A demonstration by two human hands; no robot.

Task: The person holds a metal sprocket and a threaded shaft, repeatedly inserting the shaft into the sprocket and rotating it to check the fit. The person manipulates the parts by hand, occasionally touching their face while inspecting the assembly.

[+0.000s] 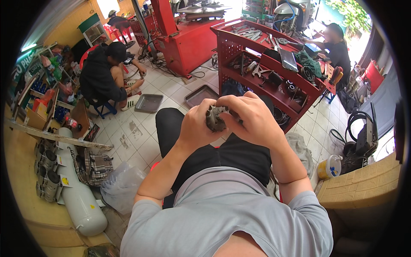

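My left fingers point(207, 104): grasping notched metal part point(215, 121), perhaps a hub | sides part-covered | right fingers point(227, 101): over rim, grip unclear

And there's the red tool cart point(227, 55), far right of centre, wrenches point(248, 33) across its top! Left of it, two grey trays point(148, 103) on the tiled floor point(171, 88); near left, a white cylinder point(81, 201) beside a clear plastic bag point(124, 186).

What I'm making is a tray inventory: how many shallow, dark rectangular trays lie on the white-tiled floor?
2. One tray lies beside the seated person in black; the other tray lies just left of the red metal tool cart. More may be hidden.
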